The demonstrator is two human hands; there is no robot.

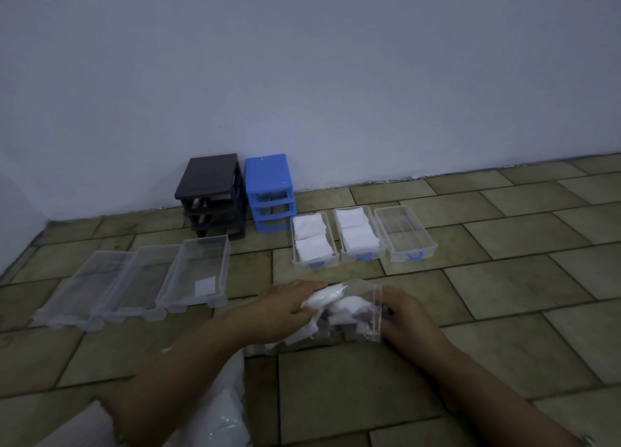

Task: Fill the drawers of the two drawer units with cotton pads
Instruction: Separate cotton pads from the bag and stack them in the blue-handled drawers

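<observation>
- On the tiled floor [504,312] by the wall, black unit [211,194] and blue unit [270,193] stand drawerless.
- Six clear plastic drawers [198,272] lie out; two hold square white cotton pads [314,241].
- Both hands, left hand [285,309] and right hand [408,315], grip a crinkled transparent bag [339,315] of pads.

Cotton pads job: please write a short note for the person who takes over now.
Left hand and right hand both grip the clear bag of pads.
Black unit and blue unit stand at the wall, all drawers out on the floor.
Done: two blue-handled drawers hold pads.
Left: third blue-handled drawer; the three left drawers, one holding a single pad; then put the drawers back.
</observation>
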